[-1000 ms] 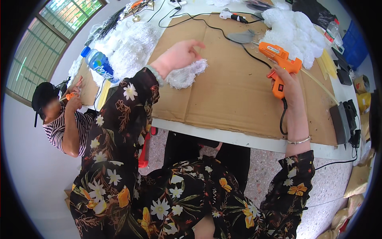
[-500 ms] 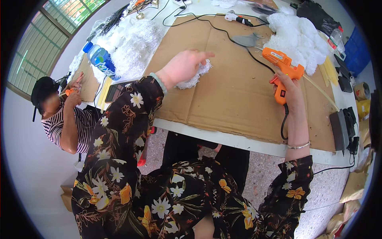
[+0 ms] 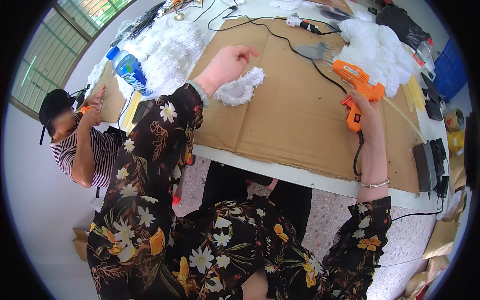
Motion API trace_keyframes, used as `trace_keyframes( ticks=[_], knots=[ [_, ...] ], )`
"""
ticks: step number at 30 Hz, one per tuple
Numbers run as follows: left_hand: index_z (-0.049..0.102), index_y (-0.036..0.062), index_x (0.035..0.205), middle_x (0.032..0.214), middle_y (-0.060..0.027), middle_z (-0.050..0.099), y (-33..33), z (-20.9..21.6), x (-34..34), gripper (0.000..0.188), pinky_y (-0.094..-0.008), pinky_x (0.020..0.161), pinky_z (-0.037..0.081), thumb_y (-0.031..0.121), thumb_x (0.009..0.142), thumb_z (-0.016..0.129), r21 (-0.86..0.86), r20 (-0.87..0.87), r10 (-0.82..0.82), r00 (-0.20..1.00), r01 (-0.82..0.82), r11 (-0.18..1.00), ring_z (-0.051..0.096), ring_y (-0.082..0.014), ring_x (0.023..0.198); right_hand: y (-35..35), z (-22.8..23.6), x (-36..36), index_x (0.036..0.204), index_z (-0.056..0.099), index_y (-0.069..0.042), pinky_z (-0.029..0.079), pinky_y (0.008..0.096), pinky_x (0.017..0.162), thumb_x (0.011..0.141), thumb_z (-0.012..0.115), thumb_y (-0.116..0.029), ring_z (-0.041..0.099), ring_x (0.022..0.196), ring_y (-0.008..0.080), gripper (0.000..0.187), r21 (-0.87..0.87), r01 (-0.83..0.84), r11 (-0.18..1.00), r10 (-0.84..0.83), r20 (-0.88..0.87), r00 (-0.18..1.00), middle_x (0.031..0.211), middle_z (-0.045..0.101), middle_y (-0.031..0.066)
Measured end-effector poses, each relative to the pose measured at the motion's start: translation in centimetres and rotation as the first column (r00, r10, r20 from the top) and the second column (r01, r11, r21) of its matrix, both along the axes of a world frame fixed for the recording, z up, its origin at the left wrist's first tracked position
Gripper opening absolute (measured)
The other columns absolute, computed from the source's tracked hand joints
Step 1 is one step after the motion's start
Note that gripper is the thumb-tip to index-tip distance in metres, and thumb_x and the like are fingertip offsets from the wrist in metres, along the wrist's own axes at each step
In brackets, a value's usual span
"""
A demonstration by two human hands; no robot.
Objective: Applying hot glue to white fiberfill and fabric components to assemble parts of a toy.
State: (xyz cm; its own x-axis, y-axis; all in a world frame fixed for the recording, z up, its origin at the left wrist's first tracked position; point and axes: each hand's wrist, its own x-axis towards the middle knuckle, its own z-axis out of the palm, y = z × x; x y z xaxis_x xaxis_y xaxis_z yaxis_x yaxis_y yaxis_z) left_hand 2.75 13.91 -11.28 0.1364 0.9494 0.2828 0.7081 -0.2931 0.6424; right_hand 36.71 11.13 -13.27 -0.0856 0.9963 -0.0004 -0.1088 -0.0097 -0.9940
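My right hand is wrapped round the handle of an orange glue gun at the right of the table, its nozzle pointing up and left. A pale glue stick runs out of its back end. My left hand hovers over the cardboard, index finger stretched to the right and the other fingers bent, with nothing visible in them. Just below that hand lies a white shaggy-edged piece, curved like a loop, on the cardboard and partly covered by the wrist.
White fluffy heaps lie at the left and right. A blue-labelled bottle stands at the left. Across the cardboard runs a black cord; a white-and-black glue gun lies far back. A co-worker sits at the left.
My left hand has moved a little up and left, uncovering more of the white shaggy piece. The right hand and glue gun have shifted only slightly.
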Motion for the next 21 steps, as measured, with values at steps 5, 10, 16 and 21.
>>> trace_keyframes(
  ticks=[5, 10, 16, 21],
  knots=[
    [0.066, 0.0034, 0.088, 0.065, -0.0017, 0.052, -0.4, 1.1, -0.9, 0.024, -0.0259, 0.057, 0.041, 0.002, 0.079, 0.044, -0.043, 0.004, 0.074, 0.997, -0.073, 0.996, 0.048, -0.0119, 0.060, 0.1, 0.6, -0.6, 0.093, 0.056, -0.004, 0.042, 0.0206, 0.051, 0.088, 0.058, -0.022, 0.053, 0.060, 0.0072, 0.019, -0.006, -0.016, 1.000, 0.016, -0.008, 1.000, 0.074, 0.061, 0.0046],
    [0.066, 0.0039, 0.086, 0.057, -0.0092, 0.051, -0.4, 2.5, -0.7, 0.020, -0.0306, 0.053, 0.041, 0.008, 0.080, 0.047, 0.132, -0.044, 0.075, 0.996, -0.068, 0.989, 0.046, -0.0176, 0.051, 0.2, 0.1, -0.8, 0.096, 0.056, -0.004, 0.043, 0.0208, 0.051, 0.088, 0.059, -0.023, 0.053, 0.059, 0.0077, 0.021, 0.015, -0.022, 1.000, 0.023, -0.019, 1.000, 0.075, 0.061, 0.0047],
    [0.065, 0.0086, 0.108, 0.086, -0.0053, 0.066, 3.8, -0.1, 0.1, 0.026, -0.0266, 0.069, 0.047, 0.019, 0.086, 0.058, 0.234, 0.161, -0.207, 0.965, 0.166, 0.958, 0.058, -0.0145, 0.078, 0.9, -0.9, 0.1, 0.094, 0.057, -0.004, 0.043, 0.0211, 0.051, 0.088, 0.060, -0.023, 0.054, 0.059, 0.0083, 0.020, -0.037, 0.058, 0.998, -0.057, 0.031, 0.998, 0.075, 0.061, 0.0045],
    [0.058, 0.0113, 0.123, 0.109, -0.0055, 0.064, 1.8, 5.2, -5.5, 0.035, -0.0278, 0.085, 0.046, 0.025, 0.091, 0.055, 0.162, 0.393, 0.028, 0.919, -0.100, 0.982, 0.057, -0.0146, 0.101, 0.1, 0.3, -2.2, 0.092, 0.058, -0.004, 0.043, 0.0213, 0.051, 0.088, 0.060, -0.023, 0.054, 0.059, 0.0081, 0.020, 0.012, -0.020, 1.000, 0.020, -0.028, 0.999, 0.075, 0.061, 0.0044]
  ],
)
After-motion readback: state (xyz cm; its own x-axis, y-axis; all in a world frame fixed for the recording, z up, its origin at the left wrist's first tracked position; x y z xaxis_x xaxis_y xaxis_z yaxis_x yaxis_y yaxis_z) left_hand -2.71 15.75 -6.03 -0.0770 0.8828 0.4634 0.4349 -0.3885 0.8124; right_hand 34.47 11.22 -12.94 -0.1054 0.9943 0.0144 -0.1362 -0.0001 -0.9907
